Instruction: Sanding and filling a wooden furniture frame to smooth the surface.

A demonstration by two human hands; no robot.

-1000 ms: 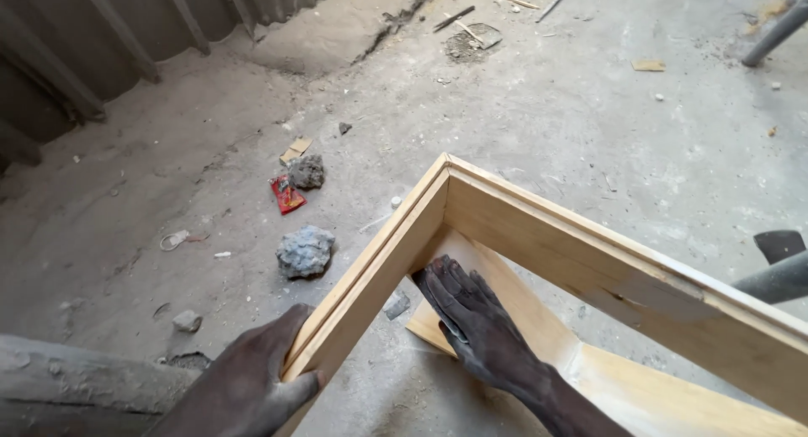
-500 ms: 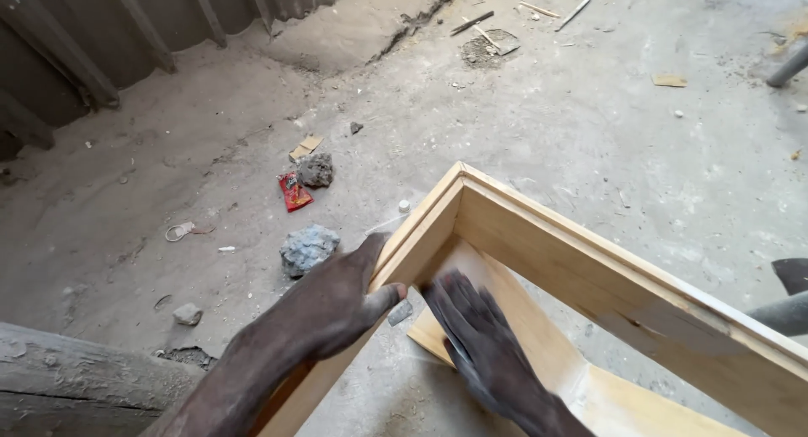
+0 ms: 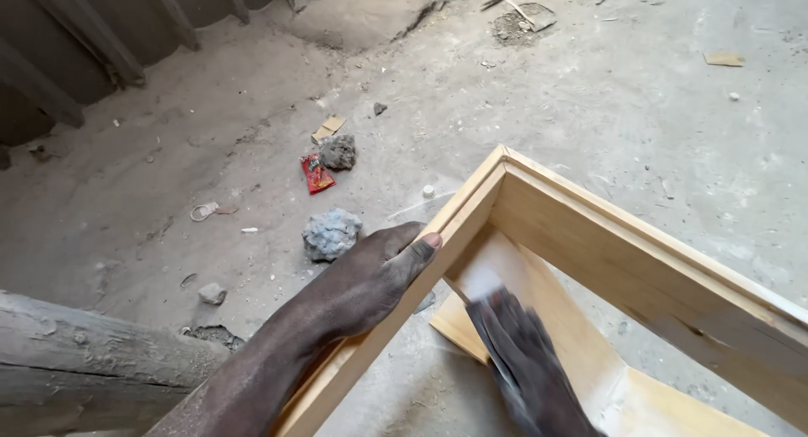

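- The wooden frame stands tilted on the dusty concrete floor, its mitred corner raised near the middle of the view, its lower rail lying flat towards the bottom right.
- The left hand lies over the frame's left rail just below the corner, fingers wrapped round the outer edge and thumb on the top face, gripping the wood.
- The right hand is inside the frame, pressed flat with fingers stretched out on the pale inner board; it is blurred, and whether it holds anything under the palm I cannot tell.
- A small red wrapper, flat and roughly rectangular, lies on the floor left of the frame, just beside a dark lump of rubble.
- A torn tan scrap of cardboard lies just above that lump.
- A grey rock sits near the left hand's fingertips.
- A weathered log crosses the bottom left corner.
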